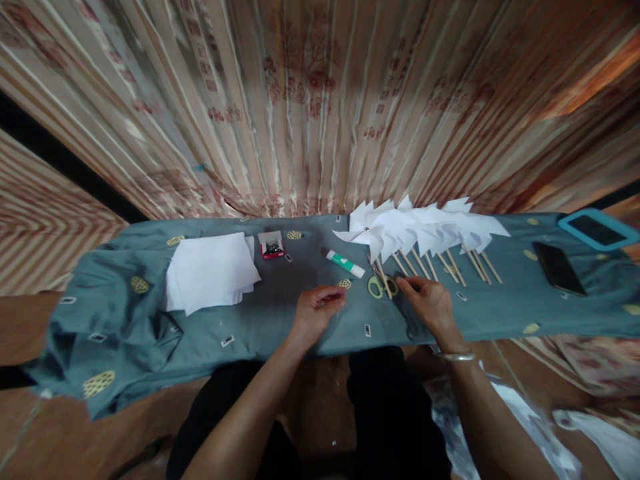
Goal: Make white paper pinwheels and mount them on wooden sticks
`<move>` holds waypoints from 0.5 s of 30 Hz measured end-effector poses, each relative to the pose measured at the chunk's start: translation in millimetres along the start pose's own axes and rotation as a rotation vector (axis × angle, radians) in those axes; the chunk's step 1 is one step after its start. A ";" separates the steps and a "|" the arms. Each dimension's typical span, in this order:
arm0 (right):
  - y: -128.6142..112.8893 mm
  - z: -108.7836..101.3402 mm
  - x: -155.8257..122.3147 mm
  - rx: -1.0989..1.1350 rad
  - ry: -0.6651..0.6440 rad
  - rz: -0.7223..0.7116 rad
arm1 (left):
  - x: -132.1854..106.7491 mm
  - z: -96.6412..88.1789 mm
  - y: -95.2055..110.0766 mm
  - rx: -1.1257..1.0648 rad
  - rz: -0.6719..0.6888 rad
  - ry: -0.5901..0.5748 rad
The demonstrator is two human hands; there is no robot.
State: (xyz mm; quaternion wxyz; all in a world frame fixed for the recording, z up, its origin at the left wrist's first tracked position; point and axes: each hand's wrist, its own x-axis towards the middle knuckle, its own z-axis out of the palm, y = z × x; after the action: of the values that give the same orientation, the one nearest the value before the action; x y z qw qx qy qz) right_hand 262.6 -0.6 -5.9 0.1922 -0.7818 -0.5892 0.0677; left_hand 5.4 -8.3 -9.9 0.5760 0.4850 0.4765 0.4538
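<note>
My left hand [317, 310] rests on the teal cloth [280, 313] with its fingers curled in a loose pinch; what they hold, if anything, is too small to make out. My right hand [430, 303] lies on the cloth with fingers stretched toward the yellow-handled scissors [381, 285], fingertips close to the handles. Just beyond them a row of several white paper pinwheels [425, 230] on wooden sticks [453, 267] lies fanned out. A green and white glue stick [346, 264] lies between the two hands, farther back.
A stack of white paper sheets [210, 272] lies at the left. A small red box of pins [271, 245] sits behind it. A black phone [559, 268] and a blue-cased tablet [597, 229] lie at the right. A striped curtain [320, 100] hangs behind.
</note>
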 end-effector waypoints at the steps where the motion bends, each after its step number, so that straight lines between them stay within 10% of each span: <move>1: 8.5 -2.0 -5.8 0.018 0.012 0.004 | -0.8 -1.4 0.2 0.068 0.038 0.001; 15: 213.3 -69.2 22.0 -0.148 0.478 0.423 | -9.4 -11.7 -5.1 0.619 0.270 -0.102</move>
State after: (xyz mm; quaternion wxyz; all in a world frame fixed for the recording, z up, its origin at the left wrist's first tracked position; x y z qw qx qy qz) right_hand 483.1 -44.5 -20.9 0.2497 -0.8924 -0.3554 -0.1224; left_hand -7.1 -16.7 -14.8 0.3590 0.7177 0.4938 0.3349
